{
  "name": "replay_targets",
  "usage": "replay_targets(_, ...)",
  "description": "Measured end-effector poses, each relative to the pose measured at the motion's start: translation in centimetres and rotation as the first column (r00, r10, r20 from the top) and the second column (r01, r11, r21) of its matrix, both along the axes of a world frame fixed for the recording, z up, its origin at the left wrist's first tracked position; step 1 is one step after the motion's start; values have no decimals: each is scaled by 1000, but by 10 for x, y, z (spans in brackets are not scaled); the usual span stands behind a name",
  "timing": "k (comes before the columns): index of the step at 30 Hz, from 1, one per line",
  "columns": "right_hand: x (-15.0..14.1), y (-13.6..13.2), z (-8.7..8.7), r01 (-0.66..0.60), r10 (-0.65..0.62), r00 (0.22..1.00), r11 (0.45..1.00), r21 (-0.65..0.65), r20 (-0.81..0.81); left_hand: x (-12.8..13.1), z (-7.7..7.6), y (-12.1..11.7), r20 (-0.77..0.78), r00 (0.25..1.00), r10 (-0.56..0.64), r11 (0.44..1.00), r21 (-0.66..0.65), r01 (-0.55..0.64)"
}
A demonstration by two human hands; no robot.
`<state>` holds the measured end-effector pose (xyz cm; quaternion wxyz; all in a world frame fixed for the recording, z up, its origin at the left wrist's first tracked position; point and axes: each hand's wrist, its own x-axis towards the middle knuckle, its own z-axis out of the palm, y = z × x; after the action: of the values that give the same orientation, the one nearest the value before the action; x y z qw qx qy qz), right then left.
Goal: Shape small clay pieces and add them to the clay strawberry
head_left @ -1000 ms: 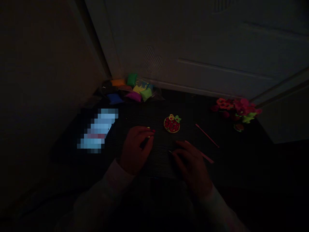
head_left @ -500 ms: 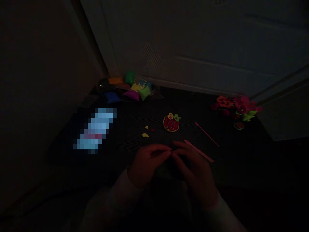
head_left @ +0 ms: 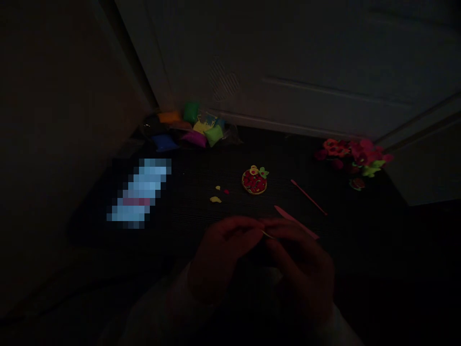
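Observation:
A thin yellow-green strip (head_left: 267,234), possibly modelling clay, spans the fingertips of both hands above the dark table's front part. My left hand (head_left: 225,252) pinches one end between thumb and forefinger. The other end runs into my right hand (head_left: 304,262), whose thumb and fingers are curled around it; the exact contact is dim. Beyond the hands lies a small round red piece with a yellow rim (head_left: 254,182), topped by a yellow flower (head_left: 254,170) and a green flower (head_left: 264,172). Left of it are yellow scraps (head_left: 215,199) and a red bit (head_left: 226,191).
A pink flat tool (head_left: 297,222) and a thin pink stick (head_left: 309,197) lie at right. Colourful soft packs (head_left: 194,139) are piled at back left, with a glowing blurred screen (head_left: 140,192) before them. Bright flower shapes (head_left: 360,153) cluster at back right. Light is very low.
Both hands have shifted slightly right and lower, and the yellow-green strip now shows between their fingertips. The things on the table lie as before; the view has tilted a little.

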<state>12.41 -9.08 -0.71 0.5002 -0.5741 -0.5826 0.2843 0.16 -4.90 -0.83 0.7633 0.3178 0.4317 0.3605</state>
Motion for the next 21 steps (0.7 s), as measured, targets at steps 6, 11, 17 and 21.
replay_targets(6,6,-4,8,-46,46,999,999,20,24,-7,11,1,-56,995,-82,988,127,88)
replay_targets(11,9,-8,14,-93,92,995,995,27,46,-12,13,-2,-43,991,-124,967,217,130)
replay_targets(17,8,-10,18,-110,107,993,993,50,53,-12,12,-6,17,993,-116,987,117,114)
replay_targets(21,7,-11,19,-99,96,993,994,51,63,-10,13,-8,50,996,-68,998,12,67)
